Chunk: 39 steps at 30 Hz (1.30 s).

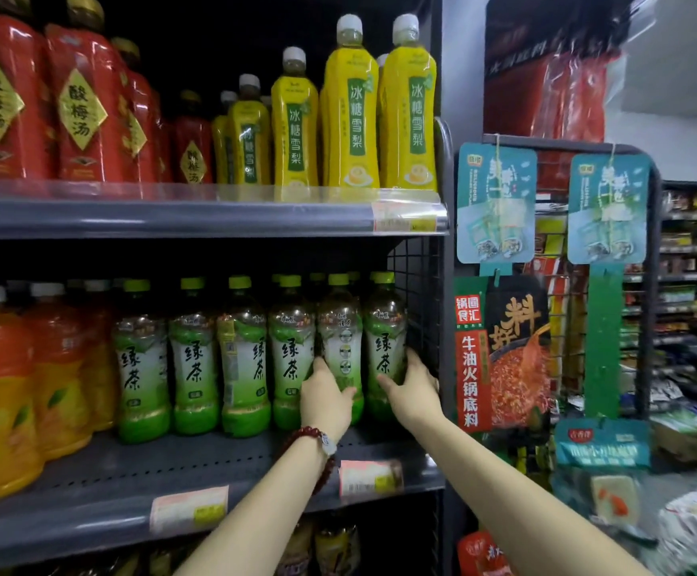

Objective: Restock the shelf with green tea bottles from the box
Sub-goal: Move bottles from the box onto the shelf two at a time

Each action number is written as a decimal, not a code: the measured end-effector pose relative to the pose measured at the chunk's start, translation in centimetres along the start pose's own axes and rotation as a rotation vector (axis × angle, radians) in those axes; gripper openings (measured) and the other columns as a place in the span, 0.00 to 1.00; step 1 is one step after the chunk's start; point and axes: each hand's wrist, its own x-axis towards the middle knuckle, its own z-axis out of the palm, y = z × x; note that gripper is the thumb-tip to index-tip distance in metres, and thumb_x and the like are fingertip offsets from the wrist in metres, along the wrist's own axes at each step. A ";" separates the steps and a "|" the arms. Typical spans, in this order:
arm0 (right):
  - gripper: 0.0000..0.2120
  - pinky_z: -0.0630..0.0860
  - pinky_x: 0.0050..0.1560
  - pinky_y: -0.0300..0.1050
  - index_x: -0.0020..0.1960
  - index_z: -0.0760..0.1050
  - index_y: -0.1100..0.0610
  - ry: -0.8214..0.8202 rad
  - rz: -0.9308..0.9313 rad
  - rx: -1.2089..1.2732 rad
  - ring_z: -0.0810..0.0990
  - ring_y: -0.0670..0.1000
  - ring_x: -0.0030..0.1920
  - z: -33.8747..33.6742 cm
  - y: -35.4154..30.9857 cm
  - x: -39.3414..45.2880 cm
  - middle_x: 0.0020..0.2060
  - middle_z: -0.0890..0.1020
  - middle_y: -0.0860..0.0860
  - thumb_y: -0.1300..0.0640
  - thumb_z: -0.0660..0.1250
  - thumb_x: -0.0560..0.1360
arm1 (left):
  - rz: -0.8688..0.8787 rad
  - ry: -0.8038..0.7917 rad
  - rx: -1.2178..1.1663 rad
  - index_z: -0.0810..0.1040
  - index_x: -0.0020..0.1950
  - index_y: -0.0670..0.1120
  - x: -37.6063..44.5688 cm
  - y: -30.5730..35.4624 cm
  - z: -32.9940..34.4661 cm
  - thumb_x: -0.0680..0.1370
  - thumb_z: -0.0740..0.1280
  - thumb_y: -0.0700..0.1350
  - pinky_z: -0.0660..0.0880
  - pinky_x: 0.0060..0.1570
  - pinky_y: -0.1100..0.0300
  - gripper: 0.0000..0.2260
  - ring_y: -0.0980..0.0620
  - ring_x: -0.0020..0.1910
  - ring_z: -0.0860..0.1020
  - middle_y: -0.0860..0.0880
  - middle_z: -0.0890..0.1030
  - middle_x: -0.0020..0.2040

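Note:
A row of several green tea bottles with green caps stands on the grey middle shelf [197,471]. My left hand [325,401] grips the second bottle from the right [340,326], whose label is turned away. My right hand [415,390] grips the rightmost green tea bottle [384,326], next to the wire mesh side of the shelf. Both bottles stand upright on the shelf. The box is not in view.
Orange drink bottles [2,388] fill the shelf's left. The upper shelf [172,216] holds red bottles [6,97] and yellow pear drink bottles [349,110]. A wire rack [654,284] with hanging sauce packets [517,359] stands to the right. Price tags [189,509] sit on the shelf edge.

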 end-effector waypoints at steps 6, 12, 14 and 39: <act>0.26 0.69 0.65 0.48 0.72 0.62 0.61 -0.016 -0.010 -0.126 0.70 0.61 0.68 -0.2 0.1 -1.0 0.65 0.75 0.59 0.63 0.65 0.76 | 0.057 0.022 0.093 0.67 0.67 0.39 -1.0 -0.3 -0.5 0.73 0.71 0.45 0.76 0.56 0.54 0.26 0.44 0.57 0.79 0.41 0.80 0.55; 0.23 0.72 0.62 0.46 0.68 0.64 0.62 -0.063 -0.039 -0.159 0.75 0.59 0.64 -0.7 0.4 -1.9 0.63 0.77 0.59 0.64 0.65 0.75 | 0.050 0.021 0.065 0.57 0.73 0.40 -1.8 -0.4 -0.1 0.77 0.66 0.40 0.75 0.55 0.54 0.28 0.44 0.54 0.79 0.40 0.79 0.56; 0.23 0.73 0.61 0.46 0.68 0.65 0.62 -0.070 -0.049 -0.157 0.76 0.59 0.63 -1.0 0.0 -1.9 0.62 0.78 0.59 0.62 0.66 0.75 | 0.088 0.055 0.137 0.62 0.70 0.40 -1.6 -0.1 -0.3 0.77 0.66 0.40 0.79 0.51 0.53 0.24 0.44 0.49 0.81 0.40 0.80 0.52; 0.20 0.75 0.59 0.47 0.61 0.78 0.61 -0.341 -0.361 -0.548 0.80 0.58 0.57 -8.6 2.8 -11.0 0.56 0.83 0.58 0.57 0.71 0.71 | 0.475 -0.200 0.508 0.77 0.55 0.46 -12.8 -0.8 -3.5 0.73 0.69 0.46 0.73 0.54 0.52 0.12 0.43 0.56 0.76 0.45 0.79 0.53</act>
